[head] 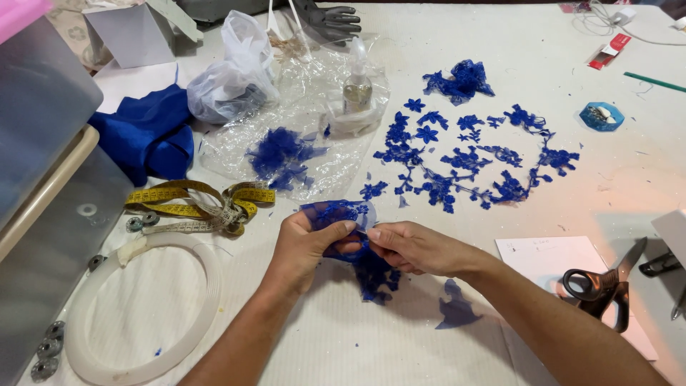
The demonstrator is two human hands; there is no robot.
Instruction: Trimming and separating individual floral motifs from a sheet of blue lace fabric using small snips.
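Observation:
My left hand and my right hand meet near the table's front centre, both pinching one piece of blue lace on sheer netting. The lace hangs down between them to a dark bunch on the white cloth. Beyond the hands, several cut blue lace flowers lie spread out across the table. A blue scrap rests just under my right forearm.
Black-handled scissors lie on a white paper at right. A yellow tape measure and a white hoop are at left. Crumpled clear plastic with a small bottle, blue cloth and a grey bin stand farther back.

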